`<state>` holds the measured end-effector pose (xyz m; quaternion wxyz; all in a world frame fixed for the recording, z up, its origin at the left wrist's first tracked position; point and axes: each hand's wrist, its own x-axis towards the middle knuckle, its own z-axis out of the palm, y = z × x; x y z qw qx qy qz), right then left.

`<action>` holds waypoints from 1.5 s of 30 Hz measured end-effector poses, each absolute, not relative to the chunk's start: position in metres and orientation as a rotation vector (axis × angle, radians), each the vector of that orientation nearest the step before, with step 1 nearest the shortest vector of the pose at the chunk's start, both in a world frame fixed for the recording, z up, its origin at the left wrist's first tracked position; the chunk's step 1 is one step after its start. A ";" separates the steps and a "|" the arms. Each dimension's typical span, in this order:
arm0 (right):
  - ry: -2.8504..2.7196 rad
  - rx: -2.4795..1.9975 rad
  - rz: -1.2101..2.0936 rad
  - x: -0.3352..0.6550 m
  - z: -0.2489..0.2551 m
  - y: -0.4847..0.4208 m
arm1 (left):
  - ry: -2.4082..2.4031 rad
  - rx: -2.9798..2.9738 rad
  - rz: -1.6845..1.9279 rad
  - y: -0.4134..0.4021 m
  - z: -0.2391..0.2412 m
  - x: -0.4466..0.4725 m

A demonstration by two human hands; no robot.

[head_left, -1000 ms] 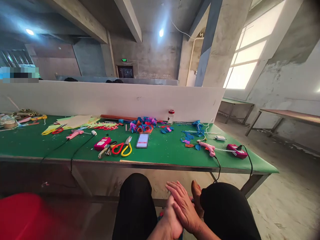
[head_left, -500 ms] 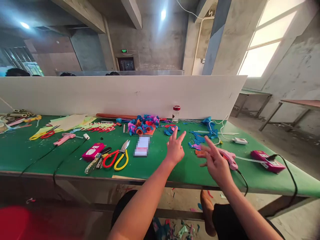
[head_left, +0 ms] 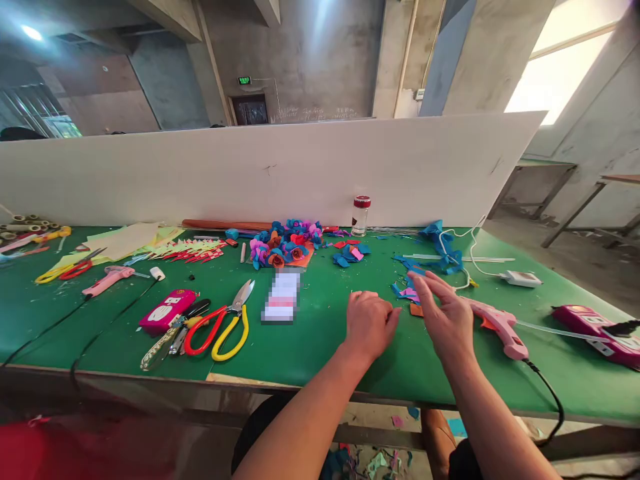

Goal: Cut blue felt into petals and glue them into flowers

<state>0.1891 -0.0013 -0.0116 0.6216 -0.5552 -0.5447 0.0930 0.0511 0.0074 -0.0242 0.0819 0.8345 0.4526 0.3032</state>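
Observation:
Over the green table, my left hand is curled into a loose fist, its back toward me. Nothing shows in it, though the palm is hidden. To its right my right hand is open, with fingers stretched forward and the thumb side toward the left hand. Beside the right hand lies a pink glue gun with a clear glue stick in its back. Blue and purple paper scraps lie just beyond the right fingertips. Farther back are a small pile of blue petals and a cluster of paper flowers.
Red-and-yellow-handled shears and a magenta box lie at left, near a second pink glue gun. A glass jar stands before the white board. Another magenta box with a black plug sits right.
My left hand has gone from spread fingers to a loose fist. The right hand's fingers have drawn closer together. The view has tilted down and moved nearer the table.

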 end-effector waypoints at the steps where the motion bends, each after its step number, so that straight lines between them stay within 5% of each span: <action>1: -1.221 -1.300 0.234 0.188 -0.015 0.001 | 1.326 2.503 0.896 0.008 -0.026 0.051; 12: -1.274 -1.334 0.329 0.225 -0.025 0.014 | 1.347 2.508 0.656 0.009 -0.038 0.043; 20: -1.927 -1.671 0.205 0.221 0.024 0.163 | 1.338 2.522 0.832 0.011 -0.036 0.040; 26: -2.020 -1.778 0.236 0.172 0.005 0.239 | 1.374 2.525 0.792 0.010 -0.040 0.040; 45: -2.362 -1.701 0.246 0.124 -0.036 0.243 | 1.358 2.629 0.626 0.014 -0.043 0.038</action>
